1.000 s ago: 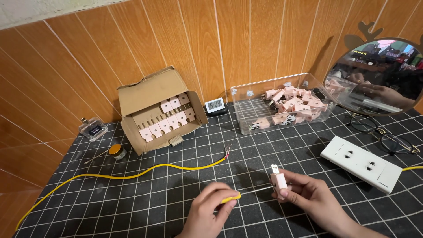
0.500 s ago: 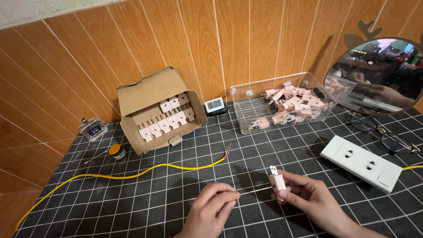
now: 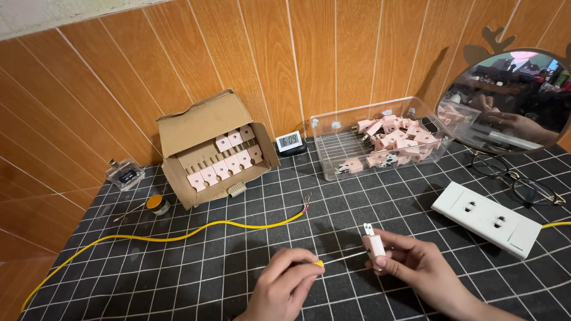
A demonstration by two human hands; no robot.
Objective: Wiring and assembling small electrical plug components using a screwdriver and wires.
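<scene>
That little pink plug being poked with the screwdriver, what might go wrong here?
The screwdriver has a thin shaft, and the right hand grips the pink plug right at its tip, so a slip could jab a finger. The left hand pinches only the yellow handle's end, likely a weak hold. The yellow wire lies loose nearby with bare strands that might fray.

An orange-brown wood-panelled wall (image 3: 333, 53) rises behind a black table surface with a white grid (image 3: 148, 267), evenly lit.
</scene>
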